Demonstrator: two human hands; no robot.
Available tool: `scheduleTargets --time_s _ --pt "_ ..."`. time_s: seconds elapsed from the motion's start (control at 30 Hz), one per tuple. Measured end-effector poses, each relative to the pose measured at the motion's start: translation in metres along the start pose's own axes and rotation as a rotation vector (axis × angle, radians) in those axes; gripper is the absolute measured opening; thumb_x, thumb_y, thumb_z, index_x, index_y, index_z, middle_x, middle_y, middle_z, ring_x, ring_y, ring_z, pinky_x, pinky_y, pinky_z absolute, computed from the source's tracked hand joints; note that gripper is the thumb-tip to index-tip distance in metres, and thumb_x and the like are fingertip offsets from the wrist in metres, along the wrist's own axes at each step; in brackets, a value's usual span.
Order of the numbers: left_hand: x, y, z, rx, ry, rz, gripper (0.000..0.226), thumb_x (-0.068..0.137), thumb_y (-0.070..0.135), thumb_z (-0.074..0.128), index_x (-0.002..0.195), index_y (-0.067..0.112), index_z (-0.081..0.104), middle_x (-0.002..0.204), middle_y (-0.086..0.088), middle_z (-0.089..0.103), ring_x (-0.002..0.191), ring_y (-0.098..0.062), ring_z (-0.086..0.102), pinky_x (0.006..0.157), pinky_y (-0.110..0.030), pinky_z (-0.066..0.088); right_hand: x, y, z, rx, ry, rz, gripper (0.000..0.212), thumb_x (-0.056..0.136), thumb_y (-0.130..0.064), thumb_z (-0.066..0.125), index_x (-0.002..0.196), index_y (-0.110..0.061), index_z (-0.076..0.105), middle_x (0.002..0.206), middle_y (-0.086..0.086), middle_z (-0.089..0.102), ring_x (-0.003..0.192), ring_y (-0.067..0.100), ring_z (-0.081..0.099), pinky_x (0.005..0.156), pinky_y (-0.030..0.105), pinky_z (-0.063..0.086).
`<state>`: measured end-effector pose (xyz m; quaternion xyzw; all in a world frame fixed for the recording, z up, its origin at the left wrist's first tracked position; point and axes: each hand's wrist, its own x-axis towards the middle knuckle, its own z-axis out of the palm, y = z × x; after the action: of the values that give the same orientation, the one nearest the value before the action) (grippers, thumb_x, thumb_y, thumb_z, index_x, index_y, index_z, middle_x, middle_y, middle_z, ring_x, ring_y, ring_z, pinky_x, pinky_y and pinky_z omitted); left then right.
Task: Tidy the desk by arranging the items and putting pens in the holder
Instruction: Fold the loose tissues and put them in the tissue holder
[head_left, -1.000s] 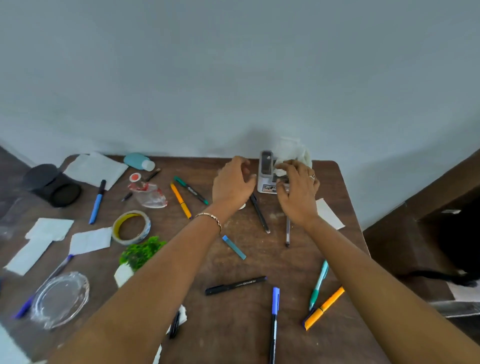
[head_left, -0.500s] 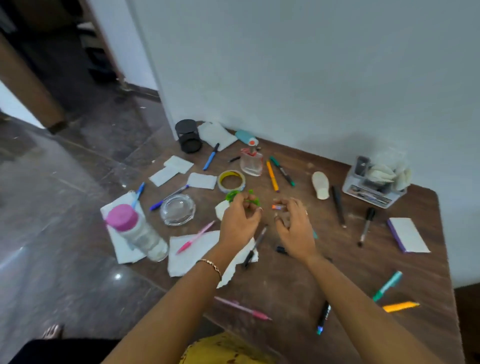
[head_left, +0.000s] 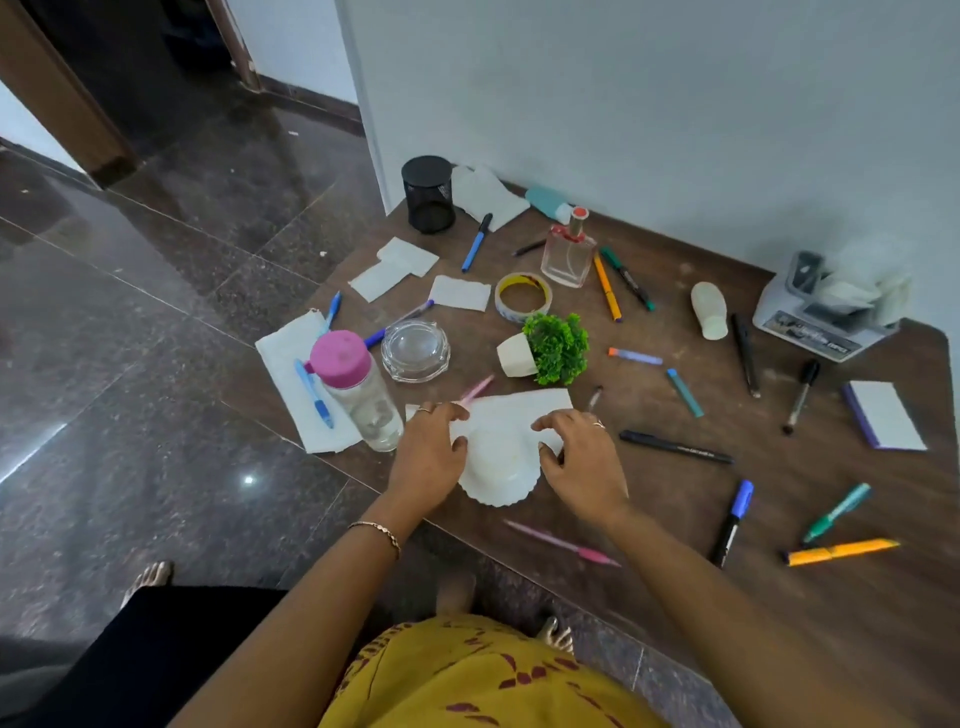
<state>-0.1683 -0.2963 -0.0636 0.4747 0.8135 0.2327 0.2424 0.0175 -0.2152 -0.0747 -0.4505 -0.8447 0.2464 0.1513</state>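
Note:
My left hand (head_left: 431, 457) and my right hand (head_left: 582, 457) grip the two sides of a white scalloped paper (head_left: 498, 457) near the table's front edge. The paper curls up between them. A black mesh pen holder (head_left: 428, 195) stands at the far left corner, well away from both hands. Pens lie scattered: a pink pen (head_left: 561, 543) in front of my right hand, a black marker (head_left: 675, 447) to its right, a blue-capped marker (head_left: 733, 519), a teal marker (head_left: 836, 512), an orange marker (head_left: 841, 551), and a blue pen (head_left: 477, 242) near the holder.
A pink-capped bottle (head_left: 358, 389) stands just left of my left hand, beside a glass ashtray (head_left: 415, 351). Behind the paper a small plant (head_left: 550, 348) lies on its side. Further back are a tape roll (head_left: 522, 297), a perfume bottle (head_left: 569, 257) and a grey organiser (head_left: 826, 312).
Both hands left the grey organiser at the back, came toward the front past the plant, and now hold the white paper. My view swung left and down.

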Motion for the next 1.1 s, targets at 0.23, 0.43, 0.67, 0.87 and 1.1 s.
scheduleTargets --time_s 0.23,0.43,0.67,0.87,1.1 --pt "0.01 -0.005 0.004 0.081 0.0 0.038 0.027 0.092 0.016 0.053 0.117 0.016 0.062 0.123 -0.009 0.053 0.111 -0.026 0.054 0.098 -0.035 0.043 -0.001 0.006 0.001 -0.189 -0.031 0.193 0.035 0.091 -0.033 0.054 0.125 -0.026 0.054 0.131 -0.003 0.051 0.129 0.022 0.038 0.103 0.041 0.031" --pt "0.015 -0.009 0.006 0.135 -0.017 0.068 0.029 0.094 0.014 0.051 0.12 0.016 0.061 0.123 -0.009 0.054 0.112 -0.026 0.054 0.097 -0.036 0.045 0.019 0.006 0.004 -0.317 -0.098 0.207 0.043 0.097 -0.037 0.043 0.137 -0.021 0.044 0.136 0.002 0.048 0.13 0.028 0.038 0.104 0.044 0.031" --pt "0.039 -0.013 0.01 0.385 0.001 0.16 0.031 0.088 0.001 0.053 0.115 0.009 0.066 0.12 -0.012 0.052 0.107 -0.031 0.047 0.092 -0.04 0.046 0.048 0.002 0.006 -0.435 -0.099 0.23 0.037 0.097 -0.037 0.045 0.13 -0.02 0.047 0.13 0.004 0.051 0.125 0.026 0.041 0.1 0.041 0.03" --pt "0.054 -0.004 0.007 0.498 -0.043 0.148 0.031 0.09 -0.003 0.045 0.119 0.004 0.054 0.117 -0.016 0.05 0.106 -0.033 0.05 0.088 -0.045 0.049 0.056 0.005 0.004 -0.426 -0.106 0.209 0.034 0.096 -0.027 0.05 0.129 -0.02 0.048 0.128 0.005 0.049 0.12 0.024 0.046 0.099 0.04 0.033" --pt "0.073 0.001 0.003 0.465 -0.03 0.136 0.027 0.089 -0.004 0.045 0.114 0.0 0.053 0.113 -0.02 0.053 0.1 -0.035 0.053 0.083 -0.043 0.049 0.059 0.012 0.002 -0.305 -0.124 0.218 0.019 0.094 -0.026 0.052 0.112 -0.021 0.056 0.111 -0.001 0.062 0.111 0.022 0.051 0.093 0.039 0.025"
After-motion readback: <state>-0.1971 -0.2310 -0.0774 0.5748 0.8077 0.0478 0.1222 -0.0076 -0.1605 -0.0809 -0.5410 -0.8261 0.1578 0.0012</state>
